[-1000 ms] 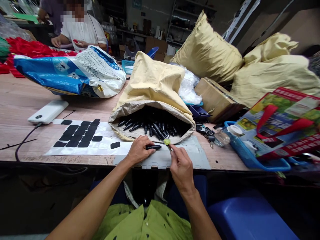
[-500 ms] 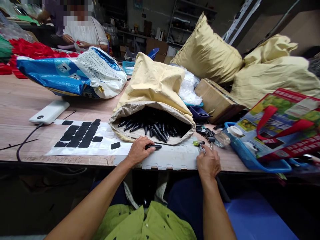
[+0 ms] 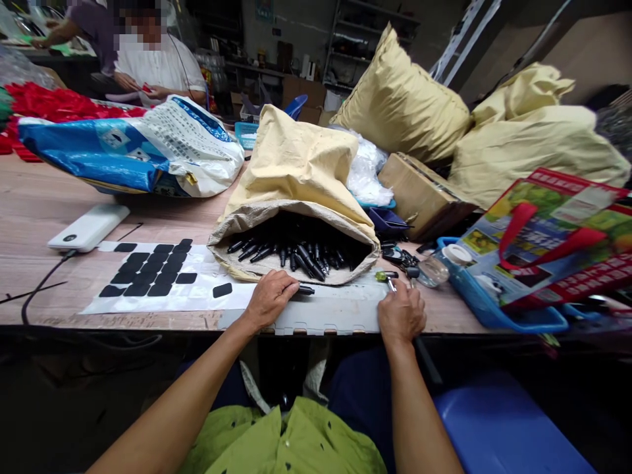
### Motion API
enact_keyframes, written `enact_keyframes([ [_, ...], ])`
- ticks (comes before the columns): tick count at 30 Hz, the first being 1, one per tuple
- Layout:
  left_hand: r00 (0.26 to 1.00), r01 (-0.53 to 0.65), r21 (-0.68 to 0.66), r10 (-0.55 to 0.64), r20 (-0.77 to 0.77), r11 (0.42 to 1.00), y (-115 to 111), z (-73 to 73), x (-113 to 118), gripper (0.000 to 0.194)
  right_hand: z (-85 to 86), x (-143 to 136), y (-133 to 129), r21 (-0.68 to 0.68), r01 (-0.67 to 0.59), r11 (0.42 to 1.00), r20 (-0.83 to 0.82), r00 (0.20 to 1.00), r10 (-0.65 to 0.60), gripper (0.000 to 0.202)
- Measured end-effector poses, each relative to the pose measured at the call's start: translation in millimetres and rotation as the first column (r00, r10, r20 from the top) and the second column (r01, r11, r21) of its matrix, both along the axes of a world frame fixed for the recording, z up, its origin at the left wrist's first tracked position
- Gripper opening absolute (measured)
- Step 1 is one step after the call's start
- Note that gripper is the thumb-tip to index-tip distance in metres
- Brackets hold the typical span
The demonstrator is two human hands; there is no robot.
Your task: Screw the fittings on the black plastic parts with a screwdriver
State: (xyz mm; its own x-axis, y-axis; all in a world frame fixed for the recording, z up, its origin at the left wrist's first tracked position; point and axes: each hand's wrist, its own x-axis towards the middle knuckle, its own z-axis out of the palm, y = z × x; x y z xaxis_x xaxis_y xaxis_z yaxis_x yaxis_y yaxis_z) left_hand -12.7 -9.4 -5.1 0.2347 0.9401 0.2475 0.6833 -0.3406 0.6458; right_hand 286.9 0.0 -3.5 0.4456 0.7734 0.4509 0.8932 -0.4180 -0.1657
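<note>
My left hand (image 3: 273,297) is closed on a black pen-like piece (image 3: 306,289), which points right over a grey board (image 3: 301,318). At the board's right end, my right hand (image 3: 402,312) is closed round a small metal tool (image 3: 392,285). A green-and-black piece (image 3: 386,276) lies just beyond its fingers. Behind my hands, a cream cloth sack (image 3: 301,158) lies with its mouth towards me, showing many black pieces (image 3: 309,258) inside. Left of my left hand, black rounded pads (image 3: 148,271) sit in rows on a white sheet (image 3: 197,303).
A white power bank (image 3: 89,227) and a blue-and-white bag (image 3: 148,155) are at the left. At the right stand a blue tray (image 3: 498,319), a red-edged bag (image 3: 548,243) and a clear jar (image 3: 433,270). A person (image 3: 158,69) sits across the table.
The whole view has shifted slightly, so most things appear a little further left. Both hands keep their holds, and my right hand's fingers have curled in more round the metal tool.
</note>
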Motion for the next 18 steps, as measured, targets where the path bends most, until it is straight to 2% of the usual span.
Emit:
enact_keyframes([
  [7, 0.998, 0.003, 0.019, -0.002, -0.057, 1.000, 3, -4.6, 0, 0.040, -0.2, 0, 0, 0.001, 0.002, 1.000, -0.002, 1.000, -0.002, 0.034],
  [10, 0.998, 0.005, 0.038, -0.002, -0.066, 0.999, -1, 2.1, 1, 0.041, -0.5, 0, 0, 0.006, -0.001, 1.000, -0.002, 1.000, 0.001, 0.033],
  [12, 0.997, 0.045, 0.067, -0.041, -0.062, 0.997, -12, 12.3, 2, 0.038, -0.8, 1, 0, 0.006, -0.008, 1.000, -0.006, 1.000, 0.008, 0.033],
  [15, 0.976, 0.209, 0.056, -0.205, -0.069, 0.976, -42, 28.3, 5, 0.032, -0.9, 1, 0, 0.002, -0.015, 1.000, -0.021, 1.000, 0.015, 0.033],
  [18, 0.917, 0.375, -0.053, -0.379, -0.122, 0.925, -79, 27.6, 9, 0.028, -0.5, 1, 0, -0.002, -0.011, 1.000, -0.025, 1.000, 0.011, 0.033],
])
